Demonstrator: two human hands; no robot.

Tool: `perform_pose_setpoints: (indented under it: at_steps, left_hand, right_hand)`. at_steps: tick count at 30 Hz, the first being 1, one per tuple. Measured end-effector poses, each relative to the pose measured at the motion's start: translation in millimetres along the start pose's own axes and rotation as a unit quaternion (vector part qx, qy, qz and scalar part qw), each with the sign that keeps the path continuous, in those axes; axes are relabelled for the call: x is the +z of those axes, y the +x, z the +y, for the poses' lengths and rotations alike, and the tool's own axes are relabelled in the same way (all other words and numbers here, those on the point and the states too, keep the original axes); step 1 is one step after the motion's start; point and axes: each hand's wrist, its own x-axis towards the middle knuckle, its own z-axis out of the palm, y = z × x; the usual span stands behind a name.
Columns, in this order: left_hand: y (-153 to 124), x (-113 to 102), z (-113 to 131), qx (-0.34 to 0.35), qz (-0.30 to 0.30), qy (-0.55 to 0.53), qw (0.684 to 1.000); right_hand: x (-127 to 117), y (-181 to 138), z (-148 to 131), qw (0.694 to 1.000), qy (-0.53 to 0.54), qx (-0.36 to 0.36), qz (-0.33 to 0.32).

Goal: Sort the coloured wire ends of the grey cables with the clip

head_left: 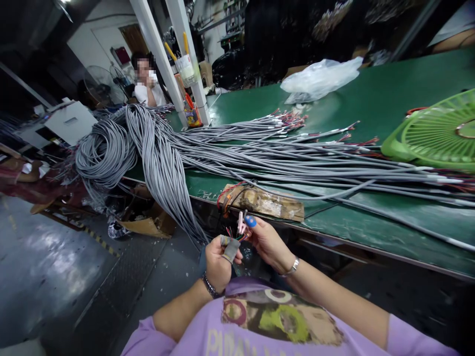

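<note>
My left hand (pixel 218 262) is closed round the end of a grey cable (pixel 230 249), whose thin coloured wires (pixel 237 235) fan out from the stripped tip. My right hand (pixel 267 243) pinches those wire ends; its fingertips wear a blue cot (pixel 251 221) and a pink one (pixel 241 223). Both hands hover just in front of the green table's edge, below a worn wooden block (pixel 267 202) with red and black wires on it.
A big bundle of grey cables (pixel 237 148) lies across the green table (pixel 389 94) and hangs off its left end. A green fan grille (pixel 441 131) sits at right, a clear plastic bag (pixel 321 76) at the back. A seated person (pixel 146 81) is far left.
</note>
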Motion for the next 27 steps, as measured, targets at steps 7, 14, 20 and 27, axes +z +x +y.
perform_pose_setpoints:
  at_steps: [7, 14, 20, 27]
  left_hand:
    - [2.0, -6.6, -6.6, 0.094, -0.027, 0.158, 0.983]
    - [5.5, -8.7, -14.3, 0.113, -0.03, 0.185, 0.976]
    - [4.3, -10.9, -16.5, 0.107, -0.034, 0.196, 0.974]
    - [-1.7, -13.4, -9.5, 0.071, -0.041, 0.14, 0.987]
  right_hand:
    - [0.7, 5.5, 4.6, 0.999, 0.024, 0.038, -0.024]
    - [6.0, 9.5, 4.1, 0.983, 0.155, 0.093, 0.008]
    - [4.1, 7.6, 6.7, 0.985, 0.146, 0.089, -0.007]
    - [-15.6, -3.4, 3.4, 0.978, 0.125, 0.127, -0.106]
